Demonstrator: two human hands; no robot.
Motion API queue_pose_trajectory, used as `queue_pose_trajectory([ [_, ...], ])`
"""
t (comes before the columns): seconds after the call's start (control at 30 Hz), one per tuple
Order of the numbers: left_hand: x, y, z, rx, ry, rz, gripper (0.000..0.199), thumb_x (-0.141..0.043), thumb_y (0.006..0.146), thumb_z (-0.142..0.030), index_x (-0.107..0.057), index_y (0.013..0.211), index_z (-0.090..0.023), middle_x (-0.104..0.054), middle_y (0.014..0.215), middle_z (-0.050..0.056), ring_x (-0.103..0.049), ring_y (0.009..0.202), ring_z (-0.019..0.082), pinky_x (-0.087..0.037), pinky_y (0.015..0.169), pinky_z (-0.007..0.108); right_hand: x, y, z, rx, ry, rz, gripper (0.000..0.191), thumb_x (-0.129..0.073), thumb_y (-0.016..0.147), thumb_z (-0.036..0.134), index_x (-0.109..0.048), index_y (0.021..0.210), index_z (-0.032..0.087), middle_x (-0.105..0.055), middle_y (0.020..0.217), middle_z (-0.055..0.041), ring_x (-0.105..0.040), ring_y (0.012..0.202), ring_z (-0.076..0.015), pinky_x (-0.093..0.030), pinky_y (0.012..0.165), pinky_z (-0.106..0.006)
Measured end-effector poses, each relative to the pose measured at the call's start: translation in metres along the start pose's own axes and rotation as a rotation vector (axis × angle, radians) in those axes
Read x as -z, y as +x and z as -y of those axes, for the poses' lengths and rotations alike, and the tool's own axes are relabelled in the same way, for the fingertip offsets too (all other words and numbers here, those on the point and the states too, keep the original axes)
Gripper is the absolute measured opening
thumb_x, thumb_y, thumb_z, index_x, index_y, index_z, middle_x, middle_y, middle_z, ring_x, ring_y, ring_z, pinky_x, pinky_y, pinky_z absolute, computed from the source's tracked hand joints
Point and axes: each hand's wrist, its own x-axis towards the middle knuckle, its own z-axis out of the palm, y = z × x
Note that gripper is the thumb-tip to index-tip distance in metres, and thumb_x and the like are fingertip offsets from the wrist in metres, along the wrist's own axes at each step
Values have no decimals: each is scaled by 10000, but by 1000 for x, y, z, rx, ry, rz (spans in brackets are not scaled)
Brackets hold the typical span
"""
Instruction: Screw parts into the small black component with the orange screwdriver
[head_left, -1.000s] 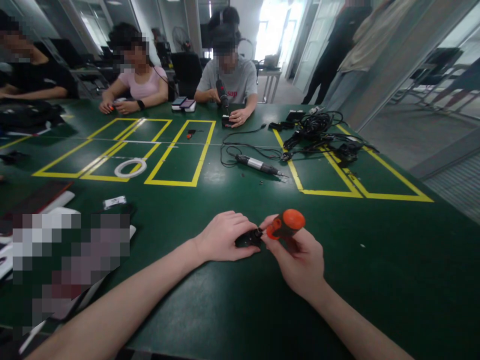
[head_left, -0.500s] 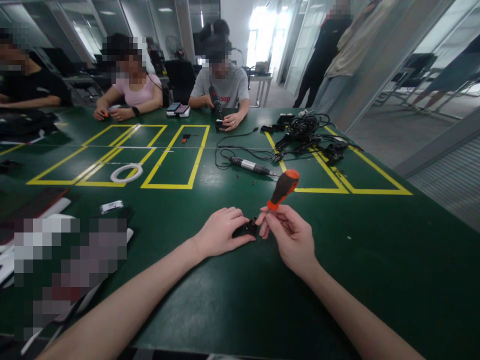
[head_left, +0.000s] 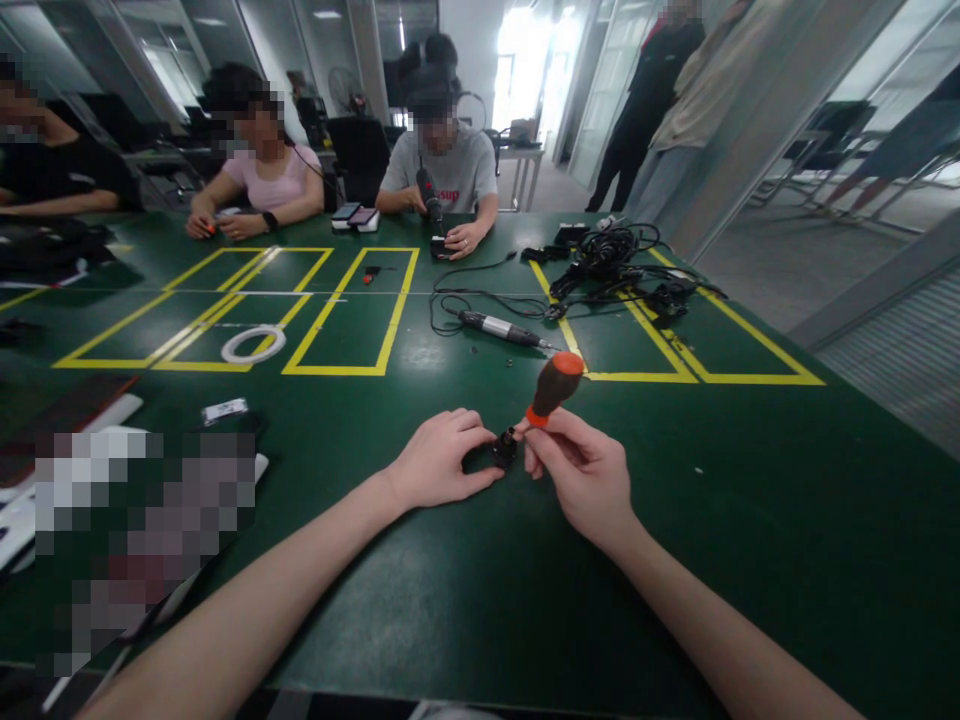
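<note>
The left hand [head_left: 439, 462] covers most of the small black part [head_left: 504, 448], so its shape cannot be made out. The screwdriver [head_left: 553, 388] shows only its handle; the blade is hidden behind the right hand [head_left: 583, 472] (its fingers close over it). A mosaic blur [head_left: 146, 540] masks whatever lies at the table's [head_left: 750, 520] near left, and both forearms run off the bottom edge.

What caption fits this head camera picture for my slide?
Right hand holds orange-and-black screwdriver over small black part steadied by left hand on green table.
</note>
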Motion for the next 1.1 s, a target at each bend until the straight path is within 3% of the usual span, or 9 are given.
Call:
queue_pose_trajectory([
  [0.2,2,-1,-1,15,-76,-35,255,-632,747,-192,-709,989,-169,-670,913,57,-615,858,223,-508,792,349,0,-7,-5,-63,75,59,73,-682,950,270,-684,997,215,-740,792,-15,-644,578,-103,-572,547,-222],
  [0.4,3,-2,3,151,-193,-91,205,-562,740,-130,-678,901,-186,-640,822,16,-590,756,170,-498,716,294,-1,-5,-2,-120,47,39,223,-713,931,408,-658,894,195,-735,750,-34,-627,551,-118,-555,508,-243],
  [0.5,2,-2,4,155,-225,-101,182,-563,785,-140,-694,905,-181,-643,809,15,-606,758,167,-510,714,292,-2,-2,-2,-144,79,-16,276,-685,942,463,-648,873,199,-706,727,-21,-596,523,-111,-536,482,-240],
  [0.63,1,-2,6,77,-259,-93,359,-534,817,-111,-718,1115,-188,-714,994,62,-659,934,202,-555,866,346,-1,-1,-5,-139,105,-36,287,-693,928,480,-649,879,201,-704,720,-18,-583,512,-108,-515,474,-234],
  [0.8,4,0,8,-8,-343,3,509,-587,748,-88,-694,1238,-174,-706,1261,108,-640,1175,257,-495,1063,449,-2,-1,-7,-154,121,-69,248,-748,893,411,-600,856,216,-700,677,11,-587,506,-100,-499,480,-213],
  [1.1,5,0,7,14,-400,-29,273,-758,810,-240,-708,1075,-194,-750,1130,78,-673,1081,237,-509,1000,415,0,0,-5,-156,110,-31,296,-712,910,489,-629,907,205,-689,745,-4,-584,484,-103,-509,455,-244],
])
